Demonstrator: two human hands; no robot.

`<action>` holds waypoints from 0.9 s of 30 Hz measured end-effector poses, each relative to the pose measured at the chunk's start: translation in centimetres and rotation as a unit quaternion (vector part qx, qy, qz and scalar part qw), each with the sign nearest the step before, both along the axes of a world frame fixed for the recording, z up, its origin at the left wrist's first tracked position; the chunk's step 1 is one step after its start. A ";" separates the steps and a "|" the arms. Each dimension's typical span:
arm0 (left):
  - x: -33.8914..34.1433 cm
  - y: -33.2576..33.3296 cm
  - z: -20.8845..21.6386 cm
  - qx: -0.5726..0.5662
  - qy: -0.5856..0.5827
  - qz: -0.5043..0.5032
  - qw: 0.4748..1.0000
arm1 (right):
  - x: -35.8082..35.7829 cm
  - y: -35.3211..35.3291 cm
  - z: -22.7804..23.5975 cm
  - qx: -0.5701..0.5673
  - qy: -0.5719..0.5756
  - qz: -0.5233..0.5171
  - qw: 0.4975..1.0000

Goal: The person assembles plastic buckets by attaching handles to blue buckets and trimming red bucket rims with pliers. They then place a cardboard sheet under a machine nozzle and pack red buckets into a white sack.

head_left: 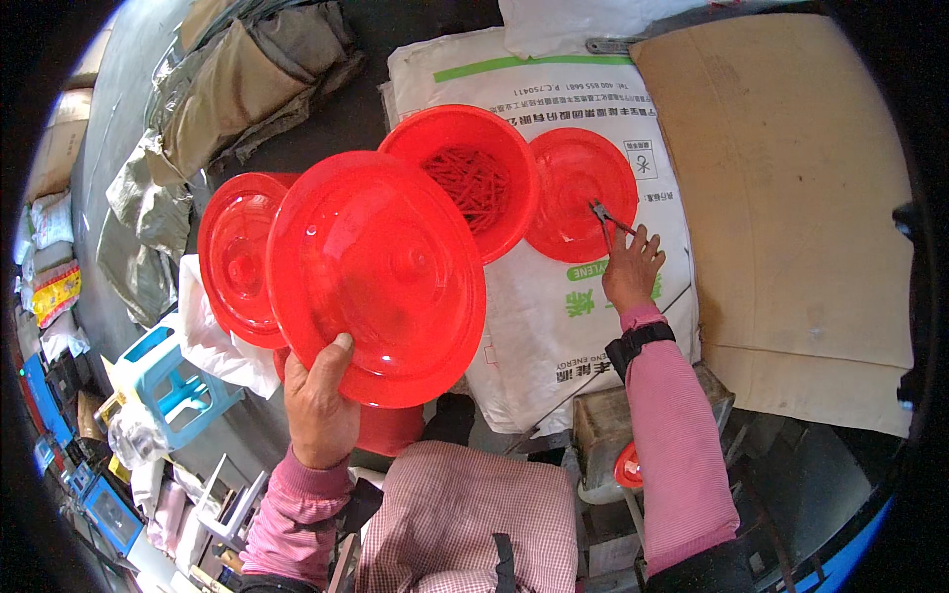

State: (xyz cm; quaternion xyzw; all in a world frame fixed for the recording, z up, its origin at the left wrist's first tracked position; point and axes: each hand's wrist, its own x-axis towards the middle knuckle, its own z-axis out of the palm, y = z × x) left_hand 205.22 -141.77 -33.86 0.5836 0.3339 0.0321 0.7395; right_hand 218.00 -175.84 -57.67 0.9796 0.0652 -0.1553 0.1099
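Observation:
My left hand (pixel 324 403) grips the lower rim of a round red plastic lid (pixel 381 287), thumb on its face. The lid is held up and tilted. My right hand (pixel 633 267) has small cutting pliers (pixel 605 219), their jaws apart over a second red lid (pixel 568 163). That lid lies flat on white printed sacks (pixel 524 341). Between the two lids, a red plastic tub (pixel 514 138) contains many thin red plastic pieces (pixel 473 183). The raised lid overlaps the tub's near left edge.
More red lids (pixel 237 262) stand at the left, partly behind the raised one. Brown cardboard (pixel 791 198) covers the right side. A light blue stool (pixel 163 381) stands at lower left, and crumpled tarpaulin (pixel 257 79) lies at upper left. A metal box (pixel 603 420) sits below my right forearm.

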 end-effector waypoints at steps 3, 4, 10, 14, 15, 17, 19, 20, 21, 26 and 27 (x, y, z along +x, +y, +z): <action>-0.3 0.3 0.1 0.067 0.027 -0.041 0.997 | 0.9 0.5 0.3 -0.019 0.010 0.028 0.999; -0.4 0.5 0.1 0.130 0.039 -0.085 0.987 | 1.1 0.6 0.4 -0.022 -0.009 0.040 0.999; -0.4 0.7 0.8 0.565 -0.084 -0.283 0.771 | 2.4 0.4 1.7 0.031 0.066 0.002 0.997; -0.9 -0.9 1.4 -0.052 0.003 -0.013 0.999 | -0.8 -2.9 8.1 0.095 -0.002 0.020 0.995; -1.0 -1.0 1.6 -0.090 0.007 -0.006 0.996 | -2.0 -3.7 10.4 0.093 0.001 0.017 0.996; -1.3 -1.3 2.0 -0.110 0.036 -0.022 0.993 | -4.2 -4.7 15.6 0.148 0.013 0.009 0.989; -1.5 -1.9 2.3 -0.108 0.041 -0.052 0.992 | -5.8 -4.3 20.5 0.277 0.061 -0.016 0.959; -1.6 -2.2 2.5 -0.106 0.043 -0.069 0.991 | -5.9 -3.5 22.3 0.297 0.076 0.015 0.952; -1.7 -2.6 2.8 -0.125 0.057 -0.078 0.988 | -6.2 -2.5 24.0 0.315 0.092 0.045 0.943; -2.3 -4.1 5.0 -0.158 -0.016 -0.100 0.982 | -5.9 2.8 27.0 0.376 0.135 0.134 0.907; -2.4 -3.7 5.5 -0.137 -0.014 -0.111 0.984 | -5.7 3.5 27.1 0.384 0.145 0.146 0.900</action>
